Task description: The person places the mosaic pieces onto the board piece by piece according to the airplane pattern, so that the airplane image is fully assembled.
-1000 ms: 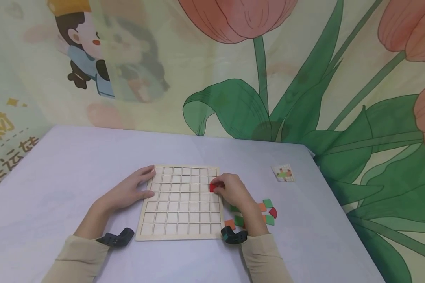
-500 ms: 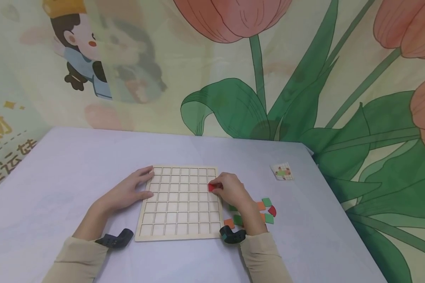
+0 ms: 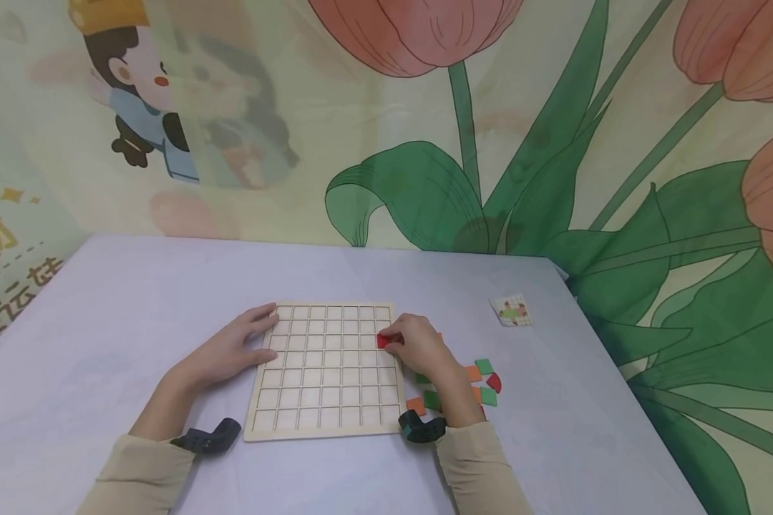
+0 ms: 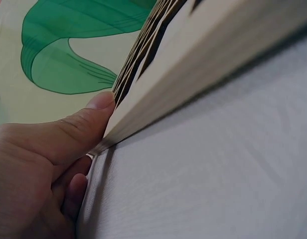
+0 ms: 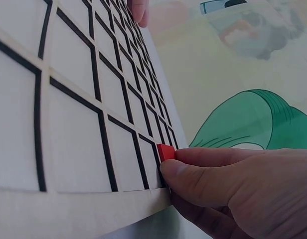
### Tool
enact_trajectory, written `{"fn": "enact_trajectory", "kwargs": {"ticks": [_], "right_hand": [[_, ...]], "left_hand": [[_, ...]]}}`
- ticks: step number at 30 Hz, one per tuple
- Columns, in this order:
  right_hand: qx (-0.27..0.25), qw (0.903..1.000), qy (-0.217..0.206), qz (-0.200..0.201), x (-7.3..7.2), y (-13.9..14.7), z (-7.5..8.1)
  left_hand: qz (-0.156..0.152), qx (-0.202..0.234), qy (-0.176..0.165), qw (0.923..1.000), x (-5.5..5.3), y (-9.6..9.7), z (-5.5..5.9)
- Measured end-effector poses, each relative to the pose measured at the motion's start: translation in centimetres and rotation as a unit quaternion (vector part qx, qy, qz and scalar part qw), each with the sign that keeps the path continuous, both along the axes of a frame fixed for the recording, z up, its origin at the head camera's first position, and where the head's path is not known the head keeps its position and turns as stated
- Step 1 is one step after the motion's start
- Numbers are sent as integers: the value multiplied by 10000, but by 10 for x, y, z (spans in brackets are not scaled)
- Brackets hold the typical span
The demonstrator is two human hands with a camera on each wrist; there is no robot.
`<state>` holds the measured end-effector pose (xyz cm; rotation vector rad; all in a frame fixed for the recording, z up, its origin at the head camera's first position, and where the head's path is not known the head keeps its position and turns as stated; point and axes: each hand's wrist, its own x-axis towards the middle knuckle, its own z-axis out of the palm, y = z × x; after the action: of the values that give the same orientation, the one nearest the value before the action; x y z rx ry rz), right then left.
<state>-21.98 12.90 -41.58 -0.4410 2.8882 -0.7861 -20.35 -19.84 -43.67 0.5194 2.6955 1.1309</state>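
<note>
A square wooden grid board point(image 3: 322, 368) lies on the table. My left hand point(image 3: 232, 347) rests at its left edge, thumb and fingers spread apart along the frame. In the left wrist view the thumb point(image 4: 88, 122) touches the board's rim. My right hand point(image 3: 419, 347) pinches a small red tile point(image 3: 383, 342) between thumb and fingers at the rightmost column, third row from the far side. The right wrist view shows the red tile point(image 5: 166, 152) right at a grid cell, its far part hidden by the fingertips.
Several green, orange and red tiles point(image 3: 487, 396) lie loose right of the board, partly hidden under the right forearm. A small pattern card point(image 3: 512, 310) lies farther back on the right. Behind the white-covered table point(image 3: 167, 279) hangs a printed backdrop point(image 3: 412, 193).
The head view has drifted slightly, shifting the scene a little left. Both hands keep their places at the board, the right still pinching the red tile.
</note>
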Motion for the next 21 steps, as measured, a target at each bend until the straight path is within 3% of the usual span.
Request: {"fn": "enact_trajectory", "kwargs": {"ticks": [21], "right_hand": [[34, 9999, 111, -30, 1, 1, 1]], "left_hand": [[89, -49, -56, 9999, 0, 0, -1]]}}
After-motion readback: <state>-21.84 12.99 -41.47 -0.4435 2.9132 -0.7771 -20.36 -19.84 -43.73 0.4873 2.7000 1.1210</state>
